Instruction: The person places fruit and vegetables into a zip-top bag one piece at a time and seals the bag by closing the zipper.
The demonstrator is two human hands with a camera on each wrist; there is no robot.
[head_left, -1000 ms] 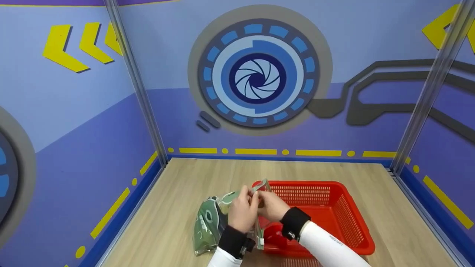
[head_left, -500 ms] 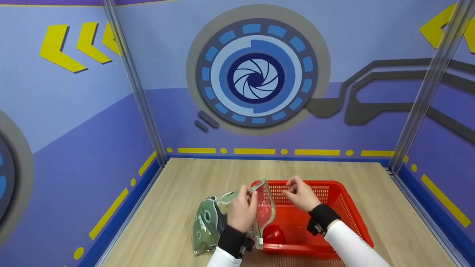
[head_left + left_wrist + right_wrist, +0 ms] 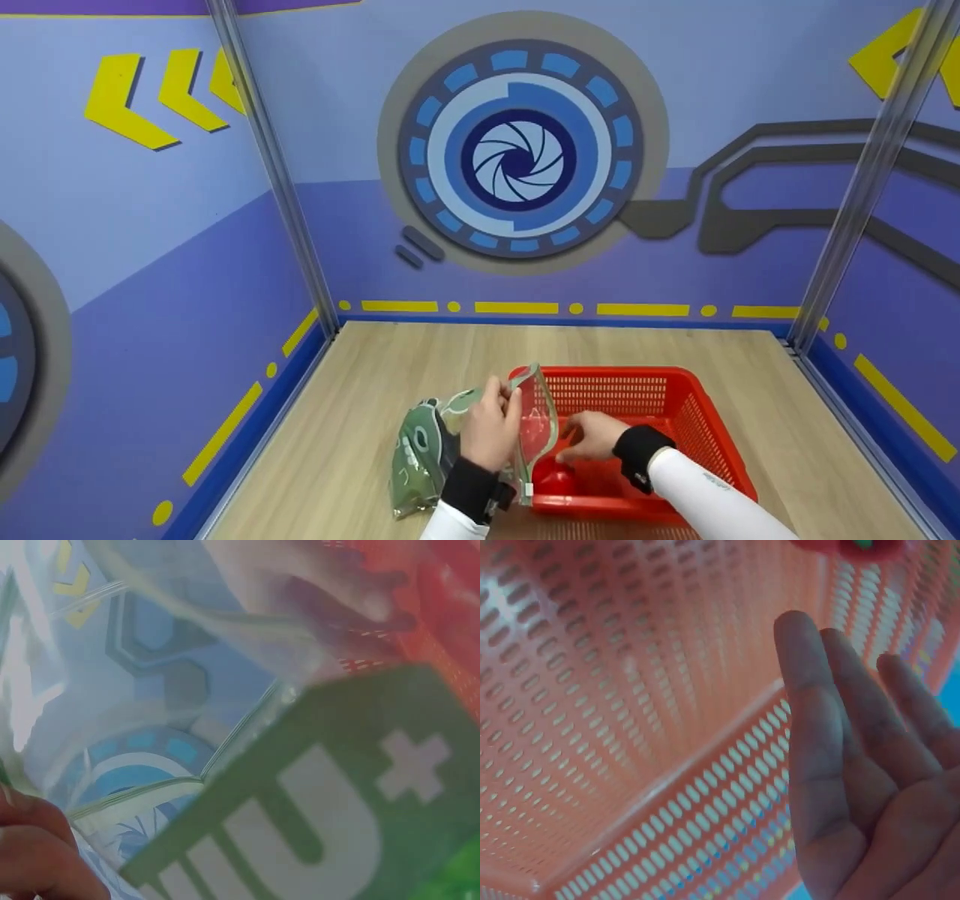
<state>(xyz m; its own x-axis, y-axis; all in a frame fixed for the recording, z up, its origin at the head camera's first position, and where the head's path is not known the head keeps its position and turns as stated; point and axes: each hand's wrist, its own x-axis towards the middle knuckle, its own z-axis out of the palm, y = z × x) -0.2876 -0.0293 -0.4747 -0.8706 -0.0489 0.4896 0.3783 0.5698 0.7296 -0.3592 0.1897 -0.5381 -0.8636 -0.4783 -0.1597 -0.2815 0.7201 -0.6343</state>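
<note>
— What's the left hand point(image 3: 489, 435) doing?

— Holding a clear zip bag point(image 3: 538, 420) upright at the near-left corner of the red basket point(image 3: 697, 420). Its fingers are curled round the bag's rim, and the mouth gapes open toward the basket. In the left wrist view you look straight through the plastic point(image 3: 187, 712); a green pack point(image 3: 337, 817) with white print fills the lower part.

— And the right hand point(image 3: 592, 436)?

— Down inside the basket, palm low, reaching toward a red thing point(image 3: 553, 480) that lies at the basket's near-left corner, just beside the bag. The right wrist view shows its fingers point(image 3: 817, 735) straight and loose against the mesh wall point(image 3: 630, 690), gripping nothing. The red thing point(image 3: 840, 546) only peeks in at the top edge there, with a speck of green on it.

— So what step is this?

— I'd judge it the reach: bag held ready, the free hand going for the red piece. It hasn't touched it, as far as I can tell.

— What does the next move want?

— Probably the fingers closing round that piece without snagging the mesh, while the left hand keeps the bag's mouth wide.

— Anything else about?

— A green patterned pouch point(image 3: 420, 457) lies on the wooden surface point(image 3: 360, 420), just left of the left hand.
</note>
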